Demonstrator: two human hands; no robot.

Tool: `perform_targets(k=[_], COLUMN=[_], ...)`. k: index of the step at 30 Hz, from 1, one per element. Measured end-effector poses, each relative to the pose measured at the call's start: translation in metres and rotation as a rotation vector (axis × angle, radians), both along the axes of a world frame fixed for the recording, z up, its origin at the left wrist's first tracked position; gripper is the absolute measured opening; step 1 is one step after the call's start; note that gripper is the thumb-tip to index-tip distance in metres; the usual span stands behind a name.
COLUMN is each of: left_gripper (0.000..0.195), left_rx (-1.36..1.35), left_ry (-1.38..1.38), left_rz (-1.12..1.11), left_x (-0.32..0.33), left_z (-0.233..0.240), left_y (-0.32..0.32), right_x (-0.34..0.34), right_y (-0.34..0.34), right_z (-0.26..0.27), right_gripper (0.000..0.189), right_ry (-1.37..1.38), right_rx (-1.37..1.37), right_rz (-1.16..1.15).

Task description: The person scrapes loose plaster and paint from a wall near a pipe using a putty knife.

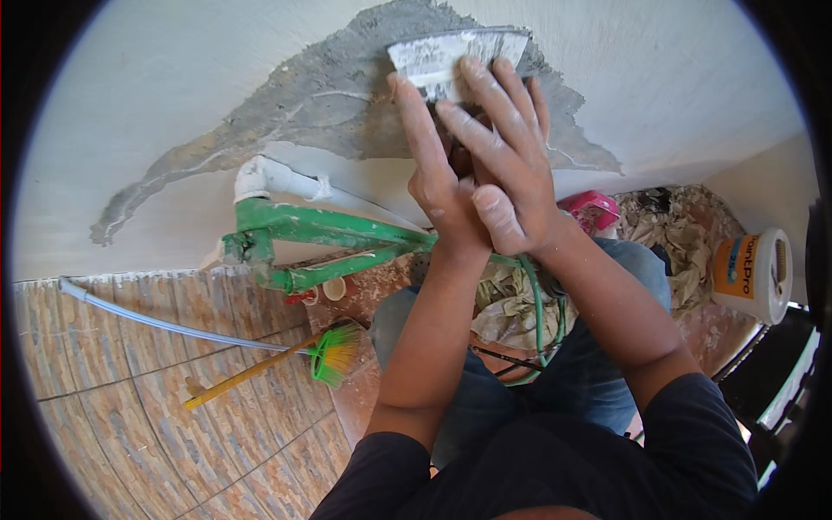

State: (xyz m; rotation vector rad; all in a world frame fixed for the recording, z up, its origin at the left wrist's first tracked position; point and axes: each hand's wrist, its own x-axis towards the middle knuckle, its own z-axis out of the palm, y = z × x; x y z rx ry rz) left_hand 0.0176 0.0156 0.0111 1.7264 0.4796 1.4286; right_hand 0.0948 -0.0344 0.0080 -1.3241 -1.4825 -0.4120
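Note:
A broad putty knife (461,55) with a white-smeared metal blade lies with its edge against a rough grey patch (338,110) on the pale wall. My left hand (442,175) is around its handle, which is mostly hidden, with the index finger stretched up to the blade's left corner. Over it lies my right hand (510,149), fingers spread, the fingertips at the lower part of the blade. White powder or paste coats the fingers of both hands.
Green and white pipes (325,224) stand out below the patch. A green-and-yellow broom (335,354) lies lower left by a bluish tube (195,331). Crumpled paper (692,260), a pink container (595,208) and a white PaintPro bucket (777,276) are at the right. A green hose (538,312) hangs near my knees.

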Motion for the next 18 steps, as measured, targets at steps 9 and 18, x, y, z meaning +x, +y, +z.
perform_targets(k=[9,18], left_gripper=[0.083,0.078], left_rx=[-0.030,0.004], left_ry=[0.031,-0.006], left_rz=[-0.117,-0.053], left_x=[-0.014,-0.010], left_z=[-0.001,-0.006], left_y=[-0.005,-0.008], right_x=[-0.008,-0.013], right_y=[-0.001,-0.004], right_z=[-0.002,-0.006], right_gripper=[0.066,0.067], right_ry=[0.001,0.032], right_rx=[-0.006,-0.038], right_rz=[0.033,0.041])
